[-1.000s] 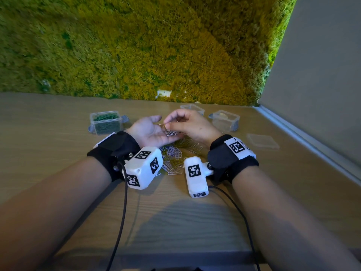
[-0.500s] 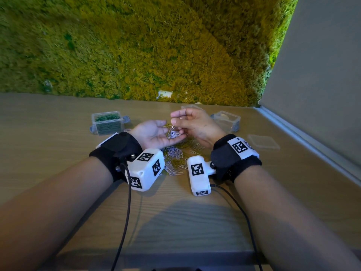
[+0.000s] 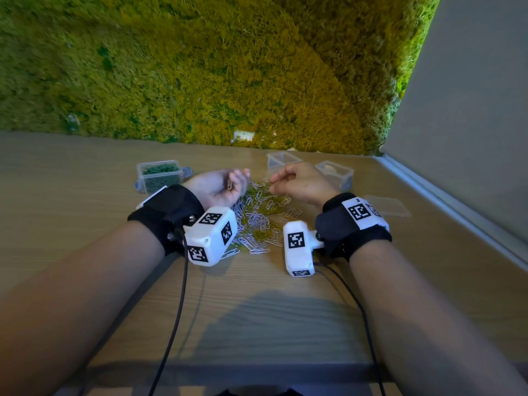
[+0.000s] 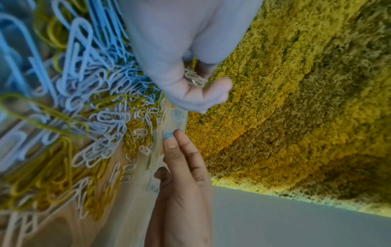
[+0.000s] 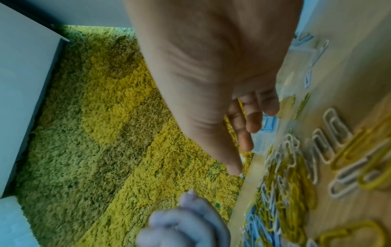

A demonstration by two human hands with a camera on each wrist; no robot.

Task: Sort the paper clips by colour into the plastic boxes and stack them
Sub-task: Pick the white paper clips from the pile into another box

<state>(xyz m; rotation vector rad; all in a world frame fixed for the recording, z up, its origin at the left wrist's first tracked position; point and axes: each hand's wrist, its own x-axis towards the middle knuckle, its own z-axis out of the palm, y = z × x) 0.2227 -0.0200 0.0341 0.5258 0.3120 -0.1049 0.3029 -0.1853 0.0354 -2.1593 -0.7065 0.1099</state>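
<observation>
Item: a mixed heap of white, pale blue and yellow wire paper clips [image 3: 261,217] lay mid-tabletop [image 3: 71,224] between the wrists; the left hand [image 3: 220,187], palm up and cupped, kept a small cluster of pale clips [image 4: 193,78] in its grip, apparently as a holding tray. The right hand [image 3: 300,184] hovered over the heap's far edge, its grip narrowed and seemingly empty. A clear plastic box of green clips [image 3: 160,175] stood left, two clear open boxes [image 3: 334,172] beyond, a flat clear lid [image 3: 385,205] right, near the wall; open room remained in front.
</observation>
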